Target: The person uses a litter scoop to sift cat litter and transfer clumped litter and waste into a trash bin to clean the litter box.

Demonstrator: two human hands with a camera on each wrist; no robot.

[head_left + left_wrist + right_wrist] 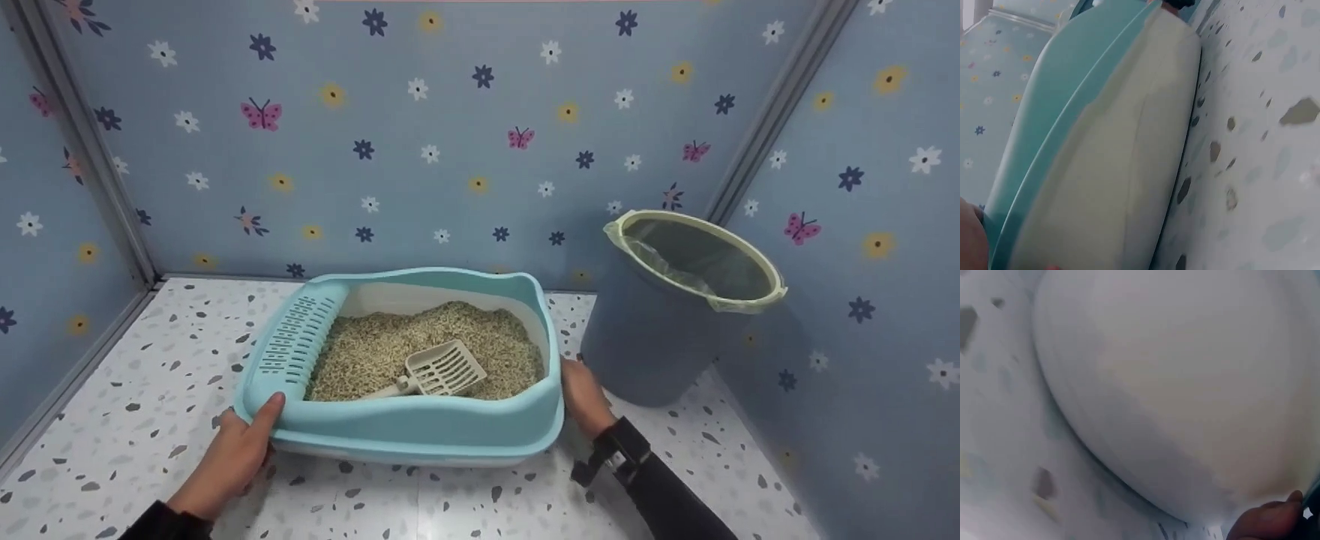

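Note:
A turquoise-rimmed cat litter box sits on the floor, holding tan litter pellets. On the litter lies a beige slotted litter scoop, its handle toward the front wall. My left hand grips the box's front left corner, thumb over the rim and the other fingers mostly hidden below. At the right side, my right hand holds the box by its rim, with part of the fingers hidden. The left wrist view shows the cream base along the floor. Fingers appear beside the base in the right wrist view.
Right of the box stands a blue-grey bin with a pale ring and a bag liner. Flower-patterned walls enclose the back and both sides. Speckled white floor extends around the box.

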